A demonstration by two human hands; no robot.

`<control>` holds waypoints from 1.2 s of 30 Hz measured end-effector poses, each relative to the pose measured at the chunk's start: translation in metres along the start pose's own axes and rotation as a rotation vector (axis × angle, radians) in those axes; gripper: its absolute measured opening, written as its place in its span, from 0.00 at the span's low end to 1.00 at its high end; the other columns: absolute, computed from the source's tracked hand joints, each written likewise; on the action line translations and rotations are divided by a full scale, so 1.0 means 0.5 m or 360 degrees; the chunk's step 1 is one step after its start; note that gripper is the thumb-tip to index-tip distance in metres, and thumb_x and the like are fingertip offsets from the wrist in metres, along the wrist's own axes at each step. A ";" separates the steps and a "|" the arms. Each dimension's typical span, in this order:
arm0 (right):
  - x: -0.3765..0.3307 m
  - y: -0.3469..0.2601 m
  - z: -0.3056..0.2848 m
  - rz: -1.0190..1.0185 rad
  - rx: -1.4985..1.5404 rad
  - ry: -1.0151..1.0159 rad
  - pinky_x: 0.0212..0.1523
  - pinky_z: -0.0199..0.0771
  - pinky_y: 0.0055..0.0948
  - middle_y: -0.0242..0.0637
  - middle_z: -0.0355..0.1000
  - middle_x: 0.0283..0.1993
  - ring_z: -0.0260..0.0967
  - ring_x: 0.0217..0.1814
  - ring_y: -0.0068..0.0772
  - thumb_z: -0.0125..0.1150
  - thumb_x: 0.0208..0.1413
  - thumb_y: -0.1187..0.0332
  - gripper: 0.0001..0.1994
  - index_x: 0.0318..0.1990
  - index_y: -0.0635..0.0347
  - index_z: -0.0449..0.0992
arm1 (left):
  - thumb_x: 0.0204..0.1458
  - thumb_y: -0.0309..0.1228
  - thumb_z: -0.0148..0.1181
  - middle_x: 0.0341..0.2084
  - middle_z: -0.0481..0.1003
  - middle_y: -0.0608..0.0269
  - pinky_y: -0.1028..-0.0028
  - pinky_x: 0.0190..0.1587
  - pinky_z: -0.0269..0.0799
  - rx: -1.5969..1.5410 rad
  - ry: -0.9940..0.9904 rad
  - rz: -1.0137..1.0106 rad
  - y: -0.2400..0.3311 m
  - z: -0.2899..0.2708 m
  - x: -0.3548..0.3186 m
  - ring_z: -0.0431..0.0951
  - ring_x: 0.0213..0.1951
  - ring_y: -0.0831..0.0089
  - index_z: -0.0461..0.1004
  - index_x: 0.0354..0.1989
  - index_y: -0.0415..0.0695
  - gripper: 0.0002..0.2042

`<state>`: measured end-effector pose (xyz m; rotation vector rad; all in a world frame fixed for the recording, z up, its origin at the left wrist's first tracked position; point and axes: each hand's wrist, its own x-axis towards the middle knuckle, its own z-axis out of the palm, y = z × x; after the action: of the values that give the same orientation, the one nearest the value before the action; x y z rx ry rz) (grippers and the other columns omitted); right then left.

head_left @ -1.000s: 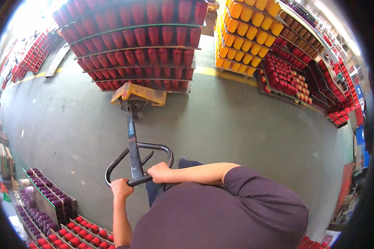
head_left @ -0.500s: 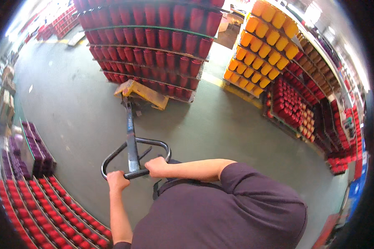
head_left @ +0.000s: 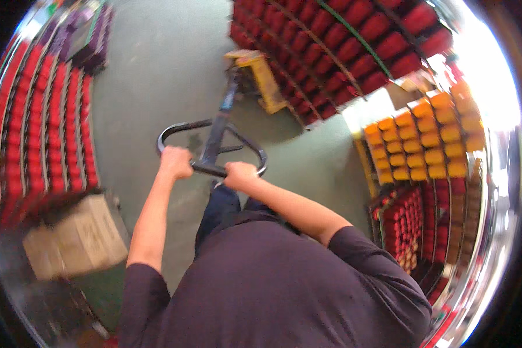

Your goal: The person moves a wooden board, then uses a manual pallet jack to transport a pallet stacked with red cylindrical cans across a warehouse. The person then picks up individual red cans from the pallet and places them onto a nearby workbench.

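Both of my hands grip the black loop handle (head_left: 214, 169) of a yellow pallet truck (head_left: 267, 84). My left hand (head_left: 176, 162) is wrapped round the left end of its crossbar, and my right hand (head_left: 241, 174) round the right end. From the loop a dark shaft (head_left: 217, 130) runs forward to the truck's yellow body. Beyond that stands a tall layered stack of dark red cylinders (head_left: 342, 52), its lower edge right by the truck. The forks are hidden beneath the stack.
Layered red pieces (head_left: 46, 127) line the left side, with purple ones (head_left: 90, 43) past them. A cardboard box (head_left: 81, 238) lies at the lower left. To the right stand stacked yellow cylinders (head_left: 423, 142) and more red stacks (head_left: 403, 223). Grey floor (head_left: 151, 58) stretches ahead on the left.
My view has swung round, so the red stack and truck now appear farther right. The handle sits higher in view, both arms are stretched farther forward, and the cardboard box has come into sight.
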<state>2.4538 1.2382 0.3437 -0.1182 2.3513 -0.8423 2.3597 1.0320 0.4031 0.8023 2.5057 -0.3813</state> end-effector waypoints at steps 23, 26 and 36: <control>-0.190 0.165 0.043 0.0003 -0.0357 0.0232 0.42 0.74 0.47 0.45 0.77 0.36 0.75 0.43 0.51 0.57 0.43 0.65 0.10 0.34 0.55 0.78 | 0.33 0.34 0.59 0.23 0.80 0.58 0.61 0.38 0.66 -0.0245 0.0186 -0.0162 0.276 0.072 -0.088 0.81 0.32 0.59 0.82 0.23 0.49 0.08; -0.203 0.172 0.061 0.0048 -0.0409 0.0205 0.42 0.74 0.47 0.44 0.78 0.37 0.75 0.44 0.49 0.57 0.43 0.66 0.11 0.35 0.55 0.79 | 0.33 0.34 0.59 0.21 0.79 0.57 0.61 0.38 0.67 -0.0270 0.0285 -0.0141 0.292 0.109 -0.099 0.81 0.29 0.58 0.81 0.22 0.48 0.08; -0.239 0.227 0.234 -0.0151 -0.0361 0.0342 0.37 0.75 0.46 0.41 0.78 0.34 0.77 0.41 0.46 0.57 0.43 0.67 0.11 0.36 0.54 0.78 | 0.35 0.34 0.59 0.25 0.79 0.53 0.61 0.41 0.66 -0.0281 0.0315 -0.0228 0.356 0.244 -0.173 0.80 0.33 0.55 0.82 0.26 0.47 0.10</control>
<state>2.6319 1.2982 0.2698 -0.2464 2.6572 -0.6572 2.5722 1.0836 0.3241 0.6195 2.7442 -0.1295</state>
